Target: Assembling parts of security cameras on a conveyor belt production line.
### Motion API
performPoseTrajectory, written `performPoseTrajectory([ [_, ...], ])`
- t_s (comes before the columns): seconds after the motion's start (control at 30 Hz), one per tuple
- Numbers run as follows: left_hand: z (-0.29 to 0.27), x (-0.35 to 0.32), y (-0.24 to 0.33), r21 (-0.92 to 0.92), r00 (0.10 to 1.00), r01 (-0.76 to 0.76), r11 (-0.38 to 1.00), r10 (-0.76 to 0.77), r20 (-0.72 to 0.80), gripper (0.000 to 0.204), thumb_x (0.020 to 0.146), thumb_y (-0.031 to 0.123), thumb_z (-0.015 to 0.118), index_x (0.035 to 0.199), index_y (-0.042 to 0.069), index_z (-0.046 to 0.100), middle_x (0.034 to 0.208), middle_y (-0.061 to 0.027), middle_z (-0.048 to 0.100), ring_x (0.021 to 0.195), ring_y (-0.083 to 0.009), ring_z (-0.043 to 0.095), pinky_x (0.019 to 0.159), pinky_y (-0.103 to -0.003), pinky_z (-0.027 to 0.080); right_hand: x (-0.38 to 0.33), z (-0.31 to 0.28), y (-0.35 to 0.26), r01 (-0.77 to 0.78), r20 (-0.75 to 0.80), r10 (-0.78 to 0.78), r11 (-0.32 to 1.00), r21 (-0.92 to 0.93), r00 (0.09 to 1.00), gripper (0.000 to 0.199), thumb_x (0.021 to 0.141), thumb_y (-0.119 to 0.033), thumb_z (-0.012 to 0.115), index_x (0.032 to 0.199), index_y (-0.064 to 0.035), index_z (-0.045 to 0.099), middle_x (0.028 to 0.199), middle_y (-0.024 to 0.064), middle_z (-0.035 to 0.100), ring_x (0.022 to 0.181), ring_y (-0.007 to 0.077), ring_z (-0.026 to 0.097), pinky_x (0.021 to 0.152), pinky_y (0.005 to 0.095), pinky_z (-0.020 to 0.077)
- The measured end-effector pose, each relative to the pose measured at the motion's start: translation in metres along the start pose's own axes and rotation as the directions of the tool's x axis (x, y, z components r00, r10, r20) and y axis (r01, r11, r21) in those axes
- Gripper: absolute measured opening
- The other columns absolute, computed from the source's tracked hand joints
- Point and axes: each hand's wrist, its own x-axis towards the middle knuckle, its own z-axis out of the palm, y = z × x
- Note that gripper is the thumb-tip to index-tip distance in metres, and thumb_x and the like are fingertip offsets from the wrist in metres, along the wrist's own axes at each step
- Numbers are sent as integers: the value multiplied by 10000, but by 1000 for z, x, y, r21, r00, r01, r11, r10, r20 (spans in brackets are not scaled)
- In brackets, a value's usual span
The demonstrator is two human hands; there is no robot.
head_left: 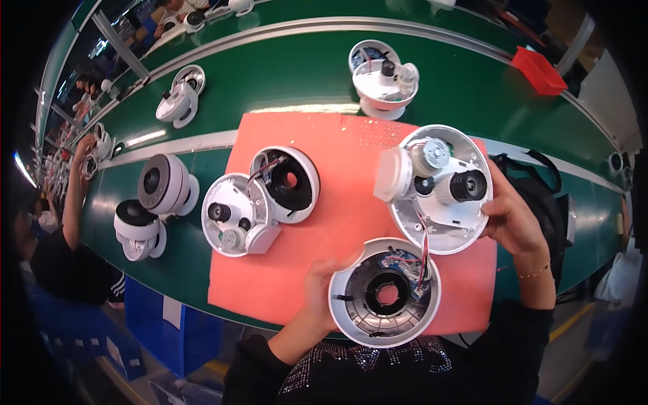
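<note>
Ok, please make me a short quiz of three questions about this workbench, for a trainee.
1. True or false: the right hand holds the round camera plate.
2. What does the left hand hold? A) white dome shell B) red bin
3. What joins the plate and the shell?

Key: 1 true; 2 A; 3 the red and white wires.
</note>
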Motion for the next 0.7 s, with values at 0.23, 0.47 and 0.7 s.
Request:
performPoseTrajectory([
  [0.23, 36, -29, 4, 498, 910, -249, 831, 377, -174, 835, 616, 133, 481, 1363, -15, 138, 1299, -224, 358, 1192, -308, 404, 1004, -382, 332, -20, -5, 63, -71, -120, 81, 994, 89, 989, 617, 722, 18, 418, 1290, -92, 204, 1234, 158, 360, 1045, 293, 522, 760, 402, 535],
  [0.47, 65, -45, -2, 509, 877, -177, 842, 370, -307, 767, 728, 92, 488, 1382, 46, 88, 1354, -199, 267, 1248, -307, 324, 1019, -424, 300, -41, 43, 67, 682, 326, -725, 262, -683, 606, 750, 656, -227, 682, 1271, -14, 307, 1208, 177, 379, 1082, 287, 465, 879, 402, 420],
  [0.7, 106, -32, -35, 730, 916, 12, 683, 286, -283, 762, 839, 463, 436, 1386, 75, 74, 1410, -179, 168, 1304, -295, 214, 1051, -470, 189, -58, 83, 44, 877, 736, -607, -128, -463, 299, 358, 663, -249, 675, 1001, -205, 565, 832, 100, 603, 796, 286, 621, 728, 442, 498],
])
